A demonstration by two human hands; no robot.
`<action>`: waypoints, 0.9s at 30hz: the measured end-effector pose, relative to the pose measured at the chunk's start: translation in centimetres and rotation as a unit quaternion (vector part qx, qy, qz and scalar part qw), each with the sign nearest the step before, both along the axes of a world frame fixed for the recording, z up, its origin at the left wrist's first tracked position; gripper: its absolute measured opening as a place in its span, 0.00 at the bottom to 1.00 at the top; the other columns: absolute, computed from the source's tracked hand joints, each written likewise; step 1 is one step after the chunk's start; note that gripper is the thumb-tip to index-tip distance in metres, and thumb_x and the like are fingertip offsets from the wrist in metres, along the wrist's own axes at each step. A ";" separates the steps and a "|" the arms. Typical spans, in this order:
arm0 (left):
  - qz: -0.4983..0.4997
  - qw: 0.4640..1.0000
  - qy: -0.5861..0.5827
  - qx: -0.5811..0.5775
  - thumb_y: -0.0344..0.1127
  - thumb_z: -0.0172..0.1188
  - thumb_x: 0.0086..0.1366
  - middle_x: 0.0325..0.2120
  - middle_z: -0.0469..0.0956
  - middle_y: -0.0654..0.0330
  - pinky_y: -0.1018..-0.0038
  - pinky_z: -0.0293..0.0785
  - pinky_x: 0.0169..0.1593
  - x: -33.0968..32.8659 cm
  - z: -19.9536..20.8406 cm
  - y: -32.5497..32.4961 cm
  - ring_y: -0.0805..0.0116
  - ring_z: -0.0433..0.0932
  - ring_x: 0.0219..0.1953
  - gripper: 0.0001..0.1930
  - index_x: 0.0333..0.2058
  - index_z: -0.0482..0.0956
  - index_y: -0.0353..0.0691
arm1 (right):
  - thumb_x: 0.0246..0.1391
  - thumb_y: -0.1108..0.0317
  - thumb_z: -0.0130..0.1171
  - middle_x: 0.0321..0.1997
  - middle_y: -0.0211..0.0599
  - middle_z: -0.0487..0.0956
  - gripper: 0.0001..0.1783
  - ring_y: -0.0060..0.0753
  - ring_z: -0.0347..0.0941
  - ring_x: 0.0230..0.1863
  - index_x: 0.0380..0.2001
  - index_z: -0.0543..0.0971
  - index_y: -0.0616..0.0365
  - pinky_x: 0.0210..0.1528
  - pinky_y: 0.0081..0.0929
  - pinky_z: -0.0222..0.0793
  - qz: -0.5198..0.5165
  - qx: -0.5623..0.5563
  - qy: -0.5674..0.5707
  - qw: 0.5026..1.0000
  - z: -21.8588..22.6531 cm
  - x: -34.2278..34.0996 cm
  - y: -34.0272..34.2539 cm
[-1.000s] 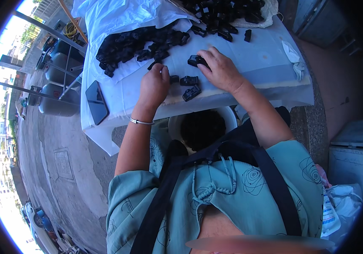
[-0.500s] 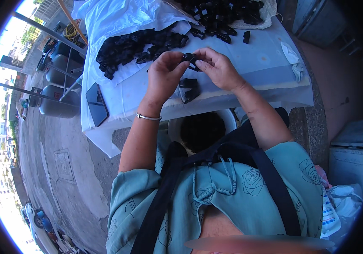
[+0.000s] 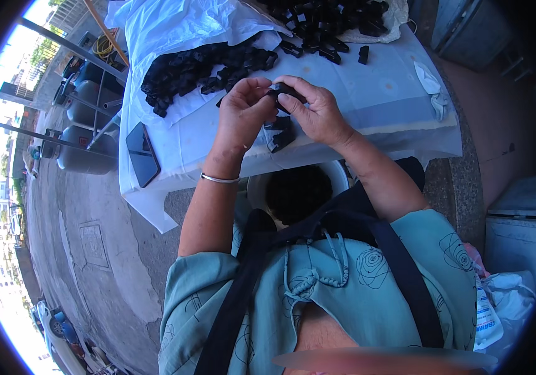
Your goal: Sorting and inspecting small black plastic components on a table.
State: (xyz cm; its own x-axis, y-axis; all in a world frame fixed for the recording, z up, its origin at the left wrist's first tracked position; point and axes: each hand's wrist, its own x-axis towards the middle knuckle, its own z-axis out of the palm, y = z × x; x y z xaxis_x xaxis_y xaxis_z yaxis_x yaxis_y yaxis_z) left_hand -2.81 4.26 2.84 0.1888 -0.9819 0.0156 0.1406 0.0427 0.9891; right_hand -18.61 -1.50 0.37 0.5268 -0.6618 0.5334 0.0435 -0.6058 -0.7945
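Note:
Above the near part of the table, my left hand (image 3: 249,106) and my right hand (image 3: 315,111) meet around one small black plastic part (image 3: 288,92). Both hands are closed, with thumbs and fingers pinching it from either side; its exact shape is partly hidden by my fingers. Just below them on the table lie a few similar black plastic parts (image 3: 280,139). Beyond my left hand, a heap of black parts (image 3: 199,70) spills from a white plastic bag (image 3: 187,25). Another pile of shinier black parts (image 3: 324,25) rests at the far side on a sack.
White sheeting covers the table (image 3: 380,87). A dark phone (image 3: 142,155) lies at its left edge, a crumpled white glove-like item (image 3: 430,87) at the right. Under the front edge stands a white basin (image 3: 341,181) holding a dark mass. Grey tanks (image 3: 86,150) stand left of the table.
Both hands have shifted slightly, and my right fingers now wrap further over the black part, which has turned between them. The table's other contents look unmoved.

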 end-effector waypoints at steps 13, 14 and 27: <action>0.033 0.989 0.039 -0.136 0.22 0.58 0.62 0.35 0.78 0.62 0.79 0.76 0.35 2.6 -0.8 1.7 0.74 0.77 0.31 0.09 0.42 0.75 0.36 | 0.61 0.65 0.56 0.38 0.37 0.79 0.17 0.34 0.77 0.38 0.51 0.74 0.57 0.43 0.27 0.72 -0.152 -0.103 0.073 0.980 -1.1 -1.3 -3.3; 0.035 0.989 0.038 -0.140 0.22 0.58 0.62 0.35 0.78 0.62 0.79 0.76 0.35 2.3 -0.9 1.4 0.74 0.77 0.31 0.09 0.42 0.75 0.36 | 0.60 0.65 0.56 0.39 0.41 0.80 0.17 0.42 0.78 0.39 0.51 0.74 0.57 0.44 0.30 0.73 -0.196 -0.214 0.140 0.947 -1.4 -1.0 -4.1; 0.023 0.878 -0.464 -0.112 0.25 0.65 0.52 0.34 0.78 0.61 0.75 0.73 0.37 3.6 -0.2 2.5 0.70 0.74 0.28 0.18 0.44 0.77 0.40 | 0.56 0.69 0.58 0.42 0.42 0.80 0.18 0.38 0.76 0.41 0.49 0.75 0.61 0.47 0.31 0.72 -0.065 -0.088 0.127 0.986 -0.8 -1.5 -1.5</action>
State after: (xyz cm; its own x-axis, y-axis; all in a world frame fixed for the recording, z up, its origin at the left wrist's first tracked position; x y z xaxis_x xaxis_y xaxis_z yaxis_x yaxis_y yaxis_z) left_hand 0.82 6.77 2.62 0.0323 -0.9261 0.3759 -0.7289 0.2355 0.6429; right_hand -20.14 -2.96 -0.41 0.5749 -0.6412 0.5084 -0.2296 -0.7227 -0.6519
